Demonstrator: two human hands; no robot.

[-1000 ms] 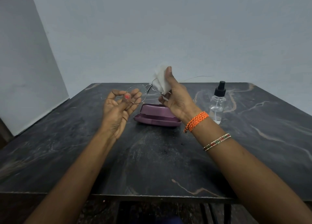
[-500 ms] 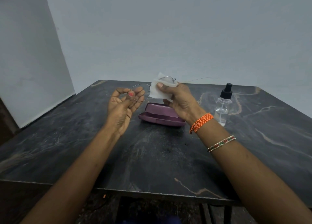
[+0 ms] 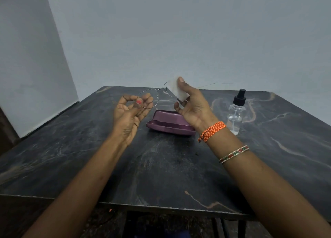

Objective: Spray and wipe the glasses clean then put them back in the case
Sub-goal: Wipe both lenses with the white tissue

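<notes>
Thin wire-framed glasses (image 3: 155,94) are held up above the table between both hands. My left hand (image 3: 131,112) pinches the rim of the left lens with thumb and fingertips. My right hand (image 3: 192,105) presses a white cloth (image 3: 176,90) around the right lens, thumb on top. One thin temple arm sticks out to the right behind that hand. A purple glasses case (image 3: 168,122) lies shut on the table just below and behind the hands.
A clear spray bottle (image 3: 236,112) with a black pump top stands to the right of the case. The dark marble table (image 3: 161,166) ends at a front edge near me. Pale walls rise behind and to the left.
The cloth in my right hand has shifted on the right lens, from flat over it to raised with the thumb on top. My left hand keeps its grip on the left rim.
</notes>
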